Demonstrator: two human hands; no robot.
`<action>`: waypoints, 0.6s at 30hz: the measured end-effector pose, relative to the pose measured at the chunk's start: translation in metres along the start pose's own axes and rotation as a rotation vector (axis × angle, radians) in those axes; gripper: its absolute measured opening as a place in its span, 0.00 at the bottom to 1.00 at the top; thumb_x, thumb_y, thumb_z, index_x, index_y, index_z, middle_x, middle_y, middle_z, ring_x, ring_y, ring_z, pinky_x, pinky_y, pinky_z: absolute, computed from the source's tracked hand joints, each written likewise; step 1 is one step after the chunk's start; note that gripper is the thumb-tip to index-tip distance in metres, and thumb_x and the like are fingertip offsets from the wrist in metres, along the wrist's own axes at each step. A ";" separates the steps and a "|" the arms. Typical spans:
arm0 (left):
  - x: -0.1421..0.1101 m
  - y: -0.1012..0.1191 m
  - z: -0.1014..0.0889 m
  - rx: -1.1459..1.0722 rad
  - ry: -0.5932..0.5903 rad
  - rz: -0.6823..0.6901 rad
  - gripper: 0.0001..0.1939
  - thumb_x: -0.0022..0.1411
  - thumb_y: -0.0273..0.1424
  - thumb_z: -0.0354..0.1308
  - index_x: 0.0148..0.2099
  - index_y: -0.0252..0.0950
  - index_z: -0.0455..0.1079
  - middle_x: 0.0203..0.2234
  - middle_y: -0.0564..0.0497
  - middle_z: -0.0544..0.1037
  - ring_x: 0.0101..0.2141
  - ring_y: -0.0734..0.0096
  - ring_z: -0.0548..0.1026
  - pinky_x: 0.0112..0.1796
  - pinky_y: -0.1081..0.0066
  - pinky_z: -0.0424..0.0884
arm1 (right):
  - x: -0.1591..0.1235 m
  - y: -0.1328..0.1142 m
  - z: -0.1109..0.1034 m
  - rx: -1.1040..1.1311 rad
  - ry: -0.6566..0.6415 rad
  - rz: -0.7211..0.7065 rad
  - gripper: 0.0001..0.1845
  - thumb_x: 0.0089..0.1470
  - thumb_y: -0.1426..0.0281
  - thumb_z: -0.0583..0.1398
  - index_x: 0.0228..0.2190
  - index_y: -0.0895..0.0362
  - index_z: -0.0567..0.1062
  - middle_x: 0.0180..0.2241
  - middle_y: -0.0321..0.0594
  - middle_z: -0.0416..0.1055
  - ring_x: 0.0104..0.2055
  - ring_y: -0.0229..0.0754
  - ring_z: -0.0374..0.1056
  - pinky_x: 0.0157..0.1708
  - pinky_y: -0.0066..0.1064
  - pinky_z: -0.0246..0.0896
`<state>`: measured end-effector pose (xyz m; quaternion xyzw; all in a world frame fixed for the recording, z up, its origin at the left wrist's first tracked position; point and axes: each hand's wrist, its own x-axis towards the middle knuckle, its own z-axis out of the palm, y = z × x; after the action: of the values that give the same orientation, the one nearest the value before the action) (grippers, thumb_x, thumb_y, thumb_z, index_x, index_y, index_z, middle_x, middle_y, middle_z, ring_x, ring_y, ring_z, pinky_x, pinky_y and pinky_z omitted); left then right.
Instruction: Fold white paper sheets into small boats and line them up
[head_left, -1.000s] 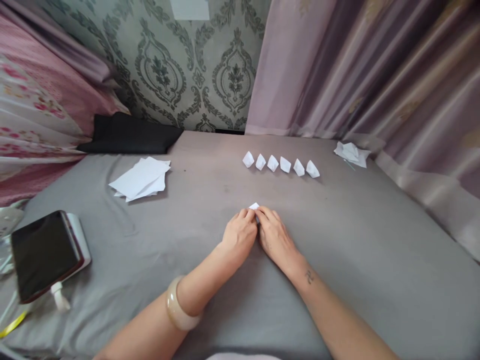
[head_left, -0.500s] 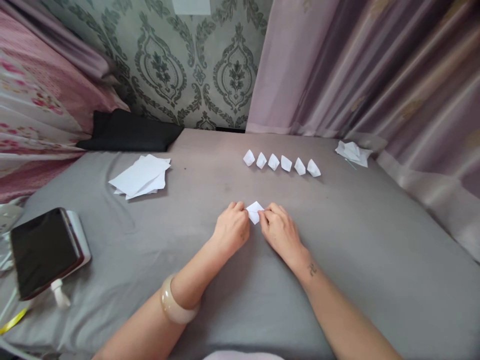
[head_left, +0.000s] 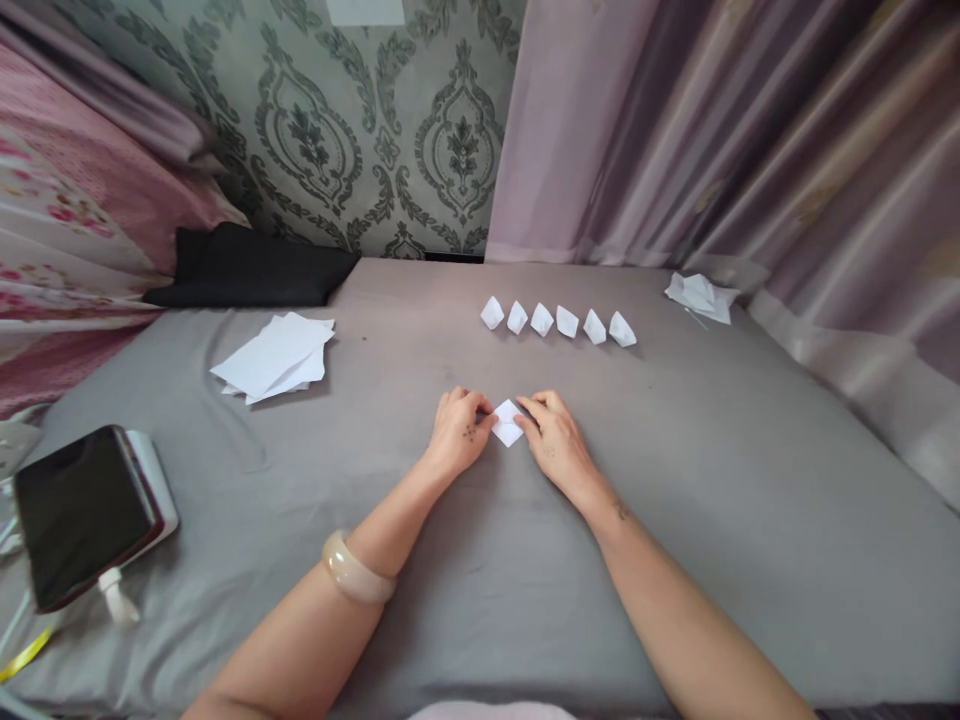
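A small square of folded white paper (head_left: 508,424) lies between my hands on the grey cloth, turned cornerwise with a crease across its middle. My left hand (head_left: 459,432) pinches its left corner with thumb and forefinger; a pale bangle circles that forearm. On the opposite corner, my right hand (head_left: 555,436) has its thumb on the paper, with the forefinger beside the upper right edge. Beyond the hands stands a row of several small folded paper shapes (head_left: 541,320), pointed at the top.
At the left is a stack of white paper sheets (head_left: 274,355). A dark-screened device (head_left: 82,515) with a white cable lies nearer me. Behind are a black folded cloth (head_left: 255,268) and patterned wall. More paper pieces (head_left: 701,296) sit by the curtain (head_left: 637,130) at right.
My left hand has rolled so its thumb and forefinger show at the paper's corner. The right fingers have spread a little along the edge. The view has shifted slightly.
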<state>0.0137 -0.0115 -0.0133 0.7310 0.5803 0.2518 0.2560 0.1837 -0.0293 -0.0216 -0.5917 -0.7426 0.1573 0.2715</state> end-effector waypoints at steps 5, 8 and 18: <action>-0.001 0.003 -0.003 -0.039 -0.015 -0.005 0.05 0.57 0.28 0.56 0.33 0.34 0.73 0.31 0.47 0.72 0.37 0.64 0.68 0.45 0.61 0.64 | -0.001 0.000 -0.003 0.076 -0.022 0.018 0.13 0.58 0.70 0.55 0.44 0.56 0.74 0.43 0.46 0.67 0.45 0.44 0.66 0.48 0.39 0.61; -0.003 0.005 -0.004 -0.036 -0.017 0.017 0.05 0.57 0.27 0.56 0.32 0.35 0.73 0.30 0.48 0.72 0.36 0.65 0.68 0.45 0.60 0.64 | -0.001 0.003 -0.004 0.153 -0.025 0.041 0.09 0.56 0.70 0.57 0.39 0.56 0.74 0.41 0.42 0.68 0.42 0.41 0.66 0.44 0.35 0.62; -0.002 0.014 -0.005 -0.634 -0.016 -0.184 0.18 0.53 0.37 0.63 0.43 0.32 0.70 0.32 0.48 0.75 0.31 0.71 0.70 0.34 0.70 0.66 | 0.000 -0.002 -0.008 0.934 0.048 0.415 0.13 0.46 0.61 0.65 0.30 0.56 0.72 0.27 0.33 0.71 0.29 0.35 0.66 0.32 0.28 0.61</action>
<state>0.0196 -0.0160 -0.0003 0.5613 0.5346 0.3899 0.4972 0.1865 -0.0306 -0.0143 -0.5459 -0.4535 0.5093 0.4868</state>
